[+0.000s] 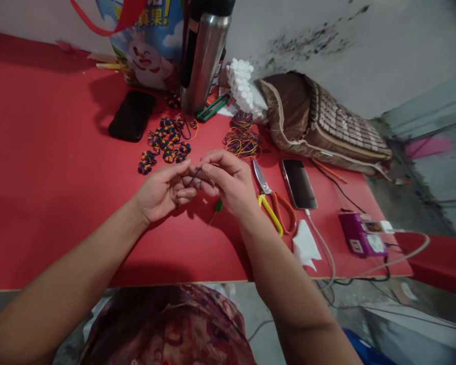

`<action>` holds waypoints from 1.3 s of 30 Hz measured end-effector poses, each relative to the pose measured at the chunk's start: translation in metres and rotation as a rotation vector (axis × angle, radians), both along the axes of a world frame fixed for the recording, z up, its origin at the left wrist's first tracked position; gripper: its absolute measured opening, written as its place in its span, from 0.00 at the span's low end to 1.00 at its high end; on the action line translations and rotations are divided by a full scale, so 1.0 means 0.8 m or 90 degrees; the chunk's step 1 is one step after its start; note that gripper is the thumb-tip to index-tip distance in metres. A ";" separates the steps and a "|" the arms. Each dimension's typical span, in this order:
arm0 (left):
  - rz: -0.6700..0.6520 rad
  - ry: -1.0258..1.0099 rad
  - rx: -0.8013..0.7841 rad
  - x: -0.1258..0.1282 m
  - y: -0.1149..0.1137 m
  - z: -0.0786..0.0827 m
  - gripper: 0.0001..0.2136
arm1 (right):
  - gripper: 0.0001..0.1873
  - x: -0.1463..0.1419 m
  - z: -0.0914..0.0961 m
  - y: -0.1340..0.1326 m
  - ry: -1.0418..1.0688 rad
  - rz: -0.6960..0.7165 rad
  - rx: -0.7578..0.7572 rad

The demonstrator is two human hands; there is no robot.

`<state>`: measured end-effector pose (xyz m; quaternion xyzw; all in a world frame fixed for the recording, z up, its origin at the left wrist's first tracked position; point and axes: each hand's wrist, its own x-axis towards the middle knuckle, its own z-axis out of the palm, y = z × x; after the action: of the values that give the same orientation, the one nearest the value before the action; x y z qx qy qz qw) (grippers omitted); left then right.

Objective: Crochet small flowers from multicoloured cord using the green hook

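Note:
A short dark cord (194,176) runs between my two hands above the red table. My left hand (163,190) is palm up with curled fingers, its thumb and fingers closed on the cord. From the right, my right hand (230,180) pinches the cord between thumb and index finger. A small dark blue loop shows at the fingers. Beyond my hands lie several knotted cord pieces (169,139) in dark, orange and yellow. Beside them is a bundle of loose cords (243,141). Under my right hand a green-handled tool (218,205) with a thin metal tip rests on the table.
Right of my hands are scissors (268,195), a charging phone (299,183), a torn white paper (306,246) and a purple power socket (361,234). Farther back stand a steel flask (207,58), a printed bag (148,56), a black phone (132,115), a green cutter (213,107) and a brown cushion (327,119).

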<state>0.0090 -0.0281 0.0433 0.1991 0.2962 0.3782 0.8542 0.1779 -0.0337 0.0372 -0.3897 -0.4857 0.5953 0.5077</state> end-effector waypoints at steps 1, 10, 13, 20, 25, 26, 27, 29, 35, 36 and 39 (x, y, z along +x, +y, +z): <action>0.000 -0.009 0.013 0.001 -0.001 -0.001 0.18 | 0.11 0.000 0.000 -0.001 0.006 0.004 0.004; 0.060 -0.012 0.084 -0.004 0.001 -0.006 0.07 | 0.14 -0.003 0.000 0.003 -0.032 -0.043 0.033; 0.109 0.010 0.073 -0.007 0.007 -0.001 0.03 | 0.13 0.008 0.010 0.001 -0.146 -0.153 0.119; 0.152 0.020 0.042 -0.007 0.014 0.004 0.14 | 0.24 0.045 0.036 -0.045 -0.883 -0.124 0.013; 0.147 0.047 0.038 -0.006 0.012 0.004 0.14 | 0.16 0.050 0.020 -0.053 -0.884 -0.057 -0.180; 0.150 0.051 0.041 -0.006 0.012 0.003 0.14 | 0.15 0.051 0.017 -0.051 -0.853 -0.063 -0.201; 0.152 0.054 0.044 -0.006 0.013 0.002 0.13 | 0.15 0.053 0.015 -0.050 -0.829 -0.070 -0.219; 0.157 0.053 0.053 -0.007 0.014 -0.002 0.13 | 0.14 0.056 0.014 -0.049 -0.814 -0.077 -0.239; 0.176 0.069 0.116 -0.007 0.020 -0.016 0.06 | 0.12 0.054 0.006 -0.072 -0.719 -0.076 -0.098; 0.174 0.079 0.136 -0.005 0.019 -0.018 0.05 | 0.11 0.051 0.007 -0.076 -0.659 -0.054 -0.060; 0.163 0.101 0.198 0.000 0.010 -0.019 0.06 | 0.11 0.037 0.018 -0.079 -0.524 0.049 0.037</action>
<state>0.0093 -0.0199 0.0283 0.3187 0.3236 0.5080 0.7319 0.2076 -0.0967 0.0518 -0.5622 -0.6791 0.3947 0.2590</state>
